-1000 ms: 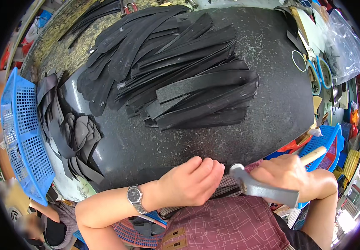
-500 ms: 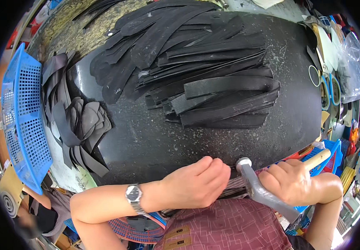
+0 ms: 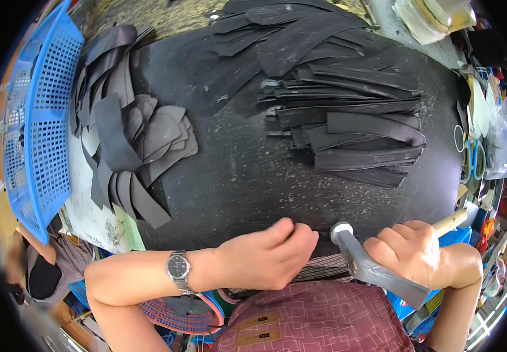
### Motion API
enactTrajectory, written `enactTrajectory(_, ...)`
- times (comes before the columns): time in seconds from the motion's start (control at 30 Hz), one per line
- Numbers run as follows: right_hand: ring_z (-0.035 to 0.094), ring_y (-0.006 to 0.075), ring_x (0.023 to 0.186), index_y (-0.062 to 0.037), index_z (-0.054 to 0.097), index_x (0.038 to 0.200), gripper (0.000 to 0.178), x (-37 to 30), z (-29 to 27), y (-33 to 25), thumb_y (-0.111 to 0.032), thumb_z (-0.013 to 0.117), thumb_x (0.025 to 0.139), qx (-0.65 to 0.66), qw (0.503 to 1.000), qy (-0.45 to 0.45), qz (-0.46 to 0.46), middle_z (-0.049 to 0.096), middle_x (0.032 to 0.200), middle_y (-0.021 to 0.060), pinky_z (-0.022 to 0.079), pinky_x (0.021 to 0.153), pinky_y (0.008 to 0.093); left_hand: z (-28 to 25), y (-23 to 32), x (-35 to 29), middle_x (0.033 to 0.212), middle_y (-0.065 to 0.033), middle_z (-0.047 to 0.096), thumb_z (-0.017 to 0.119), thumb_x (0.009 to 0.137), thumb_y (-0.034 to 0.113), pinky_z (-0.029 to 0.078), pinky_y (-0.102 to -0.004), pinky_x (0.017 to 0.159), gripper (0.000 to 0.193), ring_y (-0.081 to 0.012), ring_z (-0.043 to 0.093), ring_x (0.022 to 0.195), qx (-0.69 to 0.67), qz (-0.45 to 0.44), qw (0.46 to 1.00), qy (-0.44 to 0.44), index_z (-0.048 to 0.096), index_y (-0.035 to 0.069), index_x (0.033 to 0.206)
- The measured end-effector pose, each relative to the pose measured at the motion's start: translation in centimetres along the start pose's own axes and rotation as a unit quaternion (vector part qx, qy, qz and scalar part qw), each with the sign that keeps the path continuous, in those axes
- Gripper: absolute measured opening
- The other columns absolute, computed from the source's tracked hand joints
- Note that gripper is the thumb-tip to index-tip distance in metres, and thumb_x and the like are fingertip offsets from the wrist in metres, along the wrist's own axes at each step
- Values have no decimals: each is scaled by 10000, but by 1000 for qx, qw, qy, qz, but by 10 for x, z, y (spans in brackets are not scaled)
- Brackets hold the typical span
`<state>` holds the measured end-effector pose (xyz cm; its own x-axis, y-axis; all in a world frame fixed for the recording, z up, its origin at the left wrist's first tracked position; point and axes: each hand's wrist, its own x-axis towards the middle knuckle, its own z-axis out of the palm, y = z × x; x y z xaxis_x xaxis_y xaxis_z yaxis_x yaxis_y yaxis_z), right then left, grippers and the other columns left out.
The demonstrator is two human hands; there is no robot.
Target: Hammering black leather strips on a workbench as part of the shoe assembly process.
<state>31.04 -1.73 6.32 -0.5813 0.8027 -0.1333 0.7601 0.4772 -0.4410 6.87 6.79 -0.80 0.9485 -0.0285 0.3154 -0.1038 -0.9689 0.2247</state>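
My right hand (image 3: 407, 253) is wrapped round the wooden handle of a hammer (image 3: 376, 271). The hammer's round pale face points toward the worktop's near edge, and its grey metal head slants back toward me. Just left of it, my left hand (image 3: 268, 253) is closed, fingers curled together at that edge. Whatever lies in those fingers, if anything, is hidden. Beneath and beside the left hand, a bundle of thin dark strips (image 3: 324, 268) shows in part. Farther off, a stack of long black strips (image 3: 365, 138), some folded over, lies on the black worktop (image 3: 236, 188).
Grey-black strips (image 3: 130, 146) are heaped at the left beside a blue plastic basket (image 3: 54, 117). More flat black pieces (image 3: 300, 41) lie at the back. Scissors (image 3: 473, 159) sit at the right edge near a clear plastic bag (image 3: 506, 138). Another person (image 3: 42, 258) is at the far left.
The view has swung, so the strips and worktop sit farther right in the picture. My left hand has shifted slightly left. The hammer stays in my right hand, nearly in place.
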Motion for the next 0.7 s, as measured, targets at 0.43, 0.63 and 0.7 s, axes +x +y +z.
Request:
enactTrajectory(0.43,464,121,469,-36,534,824,263,43,-6,-10,-184,572,610,-44,994,-56,-88,392,605,5,346,397,264,-26,7,-38,922,-82,588,576,729,158,434,-346,784,300,-219,531,939,49,-44,997,-37,653,-13,963)
enactTrajectory(0.63,473,133,476,-29,523,833,274,65,-8,-16,-181,569,610,-29,990,-88,-105,413,630,18,376,406,282,-22,13,-57,956,-112,583,534,708,222,414,-375,840,317,-262,499,974,37,-108,993,33,635,-35,863)
enactTrajectory(0.7,470,133,474,-34,520,825,265,73,-11,-18,-180,569,610,-40,990,-70,-118,410,628,17,375,406,281,-28,17,-59,955,-105,583,537,714,220,409,-375,829,304,-256,500,994,147,-57,987,-14,635,-23,869)
